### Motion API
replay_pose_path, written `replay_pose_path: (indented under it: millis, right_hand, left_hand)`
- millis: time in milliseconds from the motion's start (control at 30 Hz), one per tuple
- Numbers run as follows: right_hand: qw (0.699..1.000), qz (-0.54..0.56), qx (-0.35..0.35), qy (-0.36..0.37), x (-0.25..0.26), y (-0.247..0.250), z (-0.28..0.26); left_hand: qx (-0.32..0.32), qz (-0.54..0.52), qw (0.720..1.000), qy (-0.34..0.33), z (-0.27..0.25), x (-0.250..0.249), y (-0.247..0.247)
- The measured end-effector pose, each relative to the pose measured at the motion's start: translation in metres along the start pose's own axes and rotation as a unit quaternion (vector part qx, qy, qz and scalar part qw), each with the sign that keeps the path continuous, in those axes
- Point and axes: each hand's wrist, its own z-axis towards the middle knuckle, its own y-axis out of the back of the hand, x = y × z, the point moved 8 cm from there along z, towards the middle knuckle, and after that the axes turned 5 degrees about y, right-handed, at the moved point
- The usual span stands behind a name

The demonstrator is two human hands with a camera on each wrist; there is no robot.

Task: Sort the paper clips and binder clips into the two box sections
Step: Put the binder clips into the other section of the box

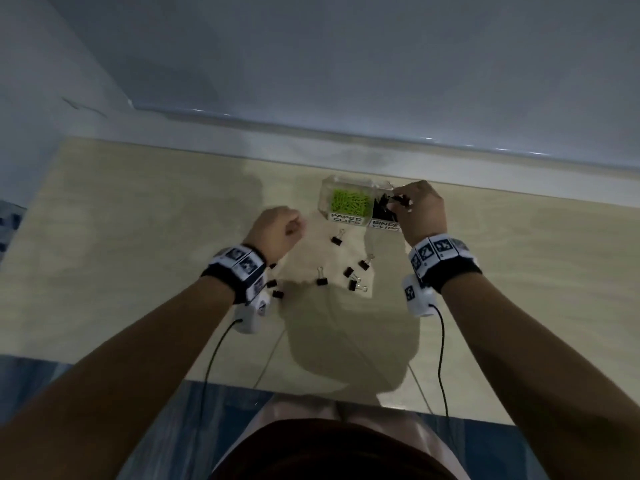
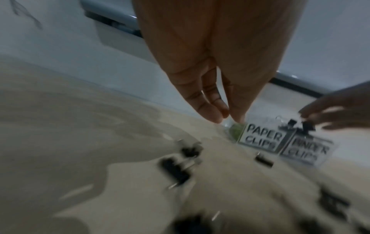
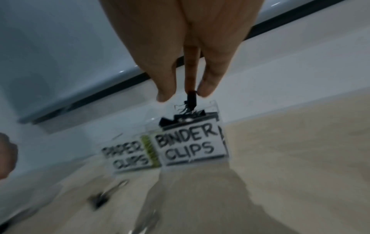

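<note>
Nearest the viewer, the wooden table (image 1: 138,237) carried a scatter of loose black binder clips (image 1: 322,277), all lying well short of the box; three of them lay beside the left wrist. The left hand (image 1: 277,230) was held above the table to the left of the box, its fingers (image 2: 210,109) drawn together and pointing downward (the left wrist view showed nothing between them, though the picture was blurred). Farther on stood the clear two-section box (image 1: 346,188), each section fronted by a white label. The left section, marked PAPER CLIPS (image 1: 347,218), was filled with green paper clips (image 1: 349,202); the right section, marked BINDER CLIPS (image 3: 190,145), held a heap of black binder clips. The right hand (image 1: 420,211) was poised over that right section, its fingers (image 3: 166,91) pointing down and closed in a pinch on a single black binder clip (image 3: 191,99), which was suspended just above the heap. Whether the pinched clip touched the heap below could not be told. Beyond the box, the table met a pale wall (image 1: 346,64).
</note>
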Motion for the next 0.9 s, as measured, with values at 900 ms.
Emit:
replay_pose_path:
  millis: [900]
  right_hand:
    - [0.955, -0.066, 0.213, 0.194, 0.037, -0.081, -0.136]
  left_hand:
    - [-0.008, 0.043, 0.998, 0.047, -0.09, 0.064, -0.04]
